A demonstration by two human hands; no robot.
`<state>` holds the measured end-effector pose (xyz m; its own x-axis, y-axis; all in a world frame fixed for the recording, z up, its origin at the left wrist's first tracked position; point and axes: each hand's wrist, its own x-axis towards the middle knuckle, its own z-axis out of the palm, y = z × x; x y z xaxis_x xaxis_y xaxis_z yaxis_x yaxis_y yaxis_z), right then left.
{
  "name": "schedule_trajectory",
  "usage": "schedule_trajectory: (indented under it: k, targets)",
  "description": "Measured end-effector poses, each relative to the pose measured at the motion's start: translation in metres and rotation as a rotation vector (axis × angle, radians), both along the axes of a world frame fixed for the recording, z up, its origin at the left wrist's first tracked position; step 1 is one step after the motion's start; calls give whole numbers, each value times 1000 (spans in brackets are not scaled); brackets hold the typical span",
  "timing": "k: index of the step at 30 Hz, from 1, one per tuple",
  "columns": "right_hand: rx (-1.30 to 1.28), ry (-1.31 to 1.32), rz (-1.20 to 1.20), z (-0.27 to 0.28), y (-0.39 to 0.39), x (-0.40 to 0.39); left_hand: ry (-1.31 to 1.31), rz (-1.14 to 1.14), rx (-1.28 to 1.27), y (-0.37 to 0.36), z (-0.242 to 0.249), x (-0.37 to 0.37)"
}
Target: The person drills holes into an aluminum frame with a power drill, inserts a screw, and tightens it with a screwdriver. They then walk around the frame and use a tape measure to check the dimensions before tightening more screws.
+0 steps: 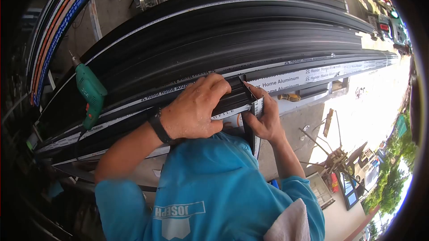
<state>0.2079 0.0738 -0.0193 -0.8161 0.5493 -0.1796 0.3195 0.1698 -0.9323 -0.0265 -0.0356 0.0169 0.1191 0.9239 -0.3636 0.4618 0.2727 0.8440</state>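
Note:
My left hand (194,104), with a black band at the wrist, is closed over a black aluminum profile (233,97), its fingers curled on the top and its thumb along the near side. At the end of that profile, a second black aluminum profile (249,129) meets it crosswise and runs down beside my shirt. My right hand (267,118) grips this corner, with its thumb on the near side and its fingers over the far side. White printed film covers part of both pieces. Whether they are fastened together cannot be seen.
Long black aluminum bars (196,40), some wrapped in printed film, lie across the bench. A green power drill (89,90) rests on them at the left. A yellow-handled screwdriver (289,97) lies right of my hands. A metal stand (336,158) is farther right on the floor.

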Motion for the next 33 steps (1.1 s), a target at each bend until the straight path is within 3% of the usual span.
schedule_trajectory:
  k: [8, 13, 15, 17, 21, 28, 33]
  targets:
    - [93, -1, -10, -8, -12, -1, 25, 36, 19, 1, -4, 5]
    - [-5, 59, -12, -11, -11, 2, -25, 60, -57, 5, -3, 4]
    - [-336, 166, -139, -14, -10, 10, -33, 98, -69, 7, -5, 5]
    - [-913, 277, -404, -15, -10, 21, 5, 152, -34, 7, -7, 9]
    - [-698, 164, -318, -17, 15, 29, 11, 142, -86, 15, -11, 12]
    - [-593, 180, -211, 3, 34, 6, -59, 141, -174, 33, -9, 11]
    - [-783, 206, -304, -5, 37, 5, -54, 151, -119, 32, -16, 14]
